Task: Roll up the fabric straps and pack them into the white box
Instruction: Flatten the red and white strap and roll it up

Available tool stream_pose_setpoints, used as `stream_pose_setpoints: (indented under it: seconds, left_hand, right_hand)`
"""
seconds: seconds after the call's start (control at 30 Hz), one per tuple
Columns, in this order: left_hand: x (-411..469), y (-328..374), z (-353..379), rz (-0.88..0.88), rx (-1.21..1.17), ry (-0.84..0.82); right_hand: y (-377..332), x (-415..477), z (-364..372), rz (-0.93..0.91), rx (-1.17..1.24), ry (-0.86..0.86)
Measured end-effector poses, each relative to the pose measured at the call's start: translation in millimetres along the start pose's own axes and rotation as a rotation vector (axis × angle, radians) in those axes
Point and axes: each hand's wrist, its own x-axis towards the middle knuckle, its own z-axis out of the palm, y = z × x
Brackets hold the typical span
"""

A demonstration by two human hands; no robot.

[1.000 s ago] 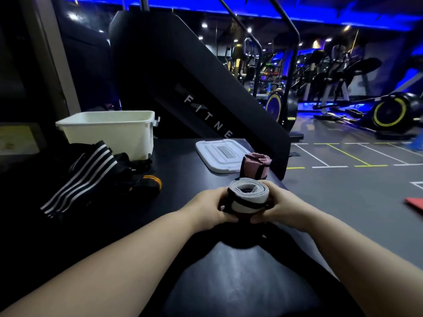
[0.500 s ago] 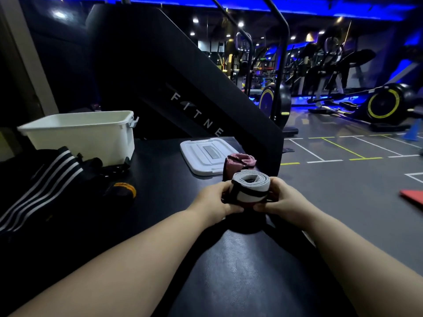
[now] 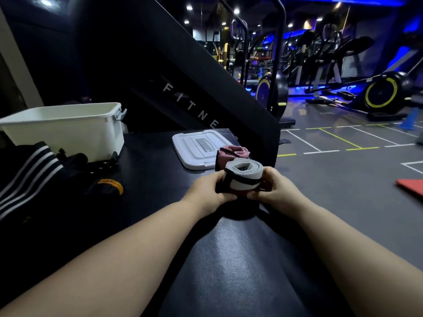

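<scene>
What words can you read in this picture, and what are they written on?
"F I T N E": white letters running down the black slanted panel of the gym machine; the rest of the word is hidden.
Grey patch on the white lid: too blurred to tell if it has writing.
White box and grey rolled strap: no writing shows.

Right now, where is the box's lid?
The lid lies flat on the black table near mid-view, off to the right of the white box, with the pink roll at its near right corner.
</scene>
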Motion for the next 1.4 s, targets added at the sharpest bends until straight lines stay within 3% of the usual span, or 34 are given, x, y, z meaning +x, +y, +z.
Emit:
stream_pose_setpoints:
  seconds: [0.27,0.4,0.7,1.1,1.2,1.33,1.4]
  left_hand:
    - [-7.6,3.3,1.0,-0.062,-0.003,0.079]
    - [-12.3,5.7,0.8,-0.107,0.082,0.083]
    - [-40.6,-1.1,-21.0,-0.111,0.107,0.021]
    - [-135.5,-62.4,-133.6,-0.212,0.245,0.126]
    - [-161.2,-76.2,-165.7,-0.191,0.360,0.254]
    - [-183.9,-92.5,-205.6,-0.003,0.546,0.625]
    - [-190.6,-101.1,-220.0,-0.072,0.650,0.810]
  right_hand:
    - [-3.9,-4.6,3.0,0.016,-0.018,0.022]
    - [-17.4,-13.3,3.3,0.065,-0.169,0.038]
    - [-49.7,-38.6,19.0,0.398,-0.429,0.172]
    - [-126.4,-39.4,173.1,0.163,-0.338,0.040]
    - [-141.0,-33.7,213.2,0.106,-0.301,0.017]
    - [-161.1,-23.3,260.9,0.047,-0.259,0.013]
    - [-171.6,-17.9,281.1,-0.012,-0.233,0.011]
